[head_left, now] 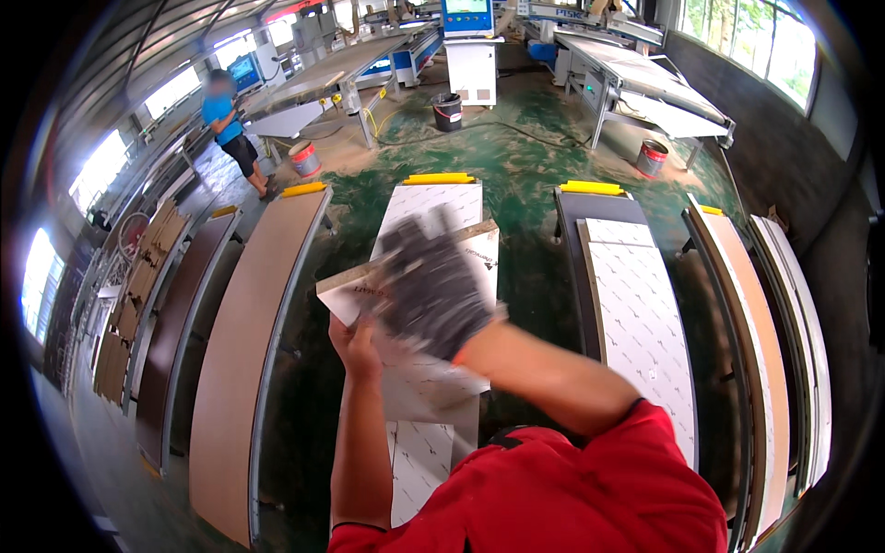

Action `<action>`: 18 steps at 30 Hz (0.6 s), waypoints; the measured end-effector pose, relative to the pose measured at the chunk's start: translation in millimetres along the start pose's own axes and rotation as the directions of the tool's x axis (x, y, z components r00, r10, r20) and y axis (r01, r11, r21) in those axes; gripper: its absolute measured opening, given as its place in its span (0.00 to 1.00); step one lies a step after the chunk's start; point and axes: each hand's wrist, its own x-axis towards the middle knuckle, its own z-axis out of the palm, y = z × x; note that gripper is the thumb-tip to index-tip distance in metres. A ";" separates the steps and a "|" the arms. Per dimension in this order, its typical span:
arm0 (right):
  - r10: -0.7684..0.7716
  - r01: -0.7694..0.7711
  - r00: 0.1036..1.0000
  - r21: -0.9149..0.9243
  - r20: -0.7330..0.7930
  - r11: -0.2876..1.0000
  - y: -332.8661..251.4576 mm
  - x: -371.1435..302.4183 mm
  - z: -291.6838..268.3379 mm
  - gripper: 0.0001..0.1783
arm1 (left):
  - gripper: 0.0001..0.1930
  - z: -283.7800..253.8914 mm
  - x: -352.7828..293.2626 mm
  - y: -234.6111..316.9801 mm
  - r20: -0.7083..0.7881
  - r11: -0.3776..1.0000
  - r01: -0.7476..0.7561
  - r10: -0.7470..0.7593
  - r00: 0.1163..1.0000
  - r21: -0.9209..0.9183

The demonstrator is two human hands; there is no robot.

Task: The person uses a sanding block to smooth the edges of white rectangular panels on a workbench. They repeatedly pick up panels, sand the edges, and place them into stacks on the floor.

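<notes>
A white, film-covered board (479, 256) is tilted up in front of me, its raw brownish edge facing away. My bare left hand (354, 348) grips its near left side, thumb against the face. My right hand (429, 295), in a dark grey work glove, is across the board's middle and smeared by motion. Whether its fingers grip the board or only touch it cannot be made out. Below lies a stack of white film-covered panels (419, 461) on a narrow stand, partly hidden by the board and my arms.
To the left stand a tan panel (244, 341) and a dark brown panel (180, 332); to the right, white patterned panels (645, 313). Yellow rollers (439, 179) cap the stands. Ahead are buckets (447, 112), a control cabinet (472, 74), machine tables (636, 74) and a person in blue (226, 120).
</notes>
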 end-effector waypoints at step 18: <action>0.007 -0.023 0.988 -0.103 -0.153 0.994 -11.4 -11.2 11.9 0.38 | 0.24 -20.8 5.4 -0.3 0.033 0.837 0.173 -0.183 0.983 -0.519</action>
